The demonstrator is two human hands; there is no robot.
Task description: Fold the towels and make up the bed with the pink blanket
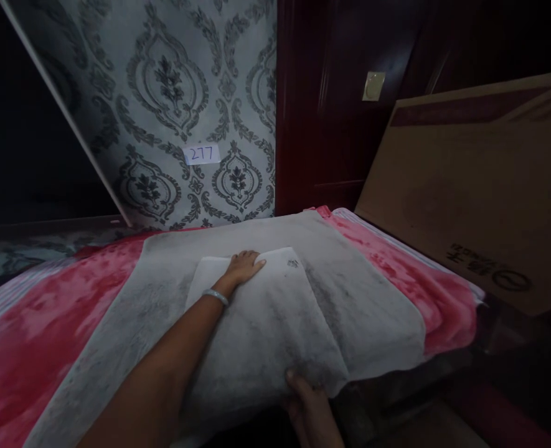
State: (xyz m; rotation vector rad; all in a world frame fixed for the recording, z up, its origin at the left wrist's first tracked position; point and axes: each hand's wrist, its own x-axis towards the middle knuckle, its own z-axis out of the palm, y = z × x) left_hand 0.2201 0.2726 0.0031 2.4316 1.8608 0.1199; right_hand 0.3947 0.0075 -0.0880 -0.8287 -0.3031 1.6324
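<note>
A folded whitish cloth (266, 323) with grey smudges and a small dark mark near its far right corner lies in front of me. It rests on a larger greyish-white sheet (368, 298). My left hand (244, 267), with a bracelet at the wrist, lies flat on the cloth's far edge, fingers outstretched. At the near edge, my right hand (310, 404) has its thumb on top of the cloth and its fingers below, pinching it; part of those fingers is in shadow.
Under the sheet spreads a red patterned blanket (65, 305). A large cardboard box (471, 186) leans at the right, by a dark red door panel (322, 112). A dark screen (37, 137) stands at the left. A paper label "277" (202, 154) is on the patterned wall.
</note>
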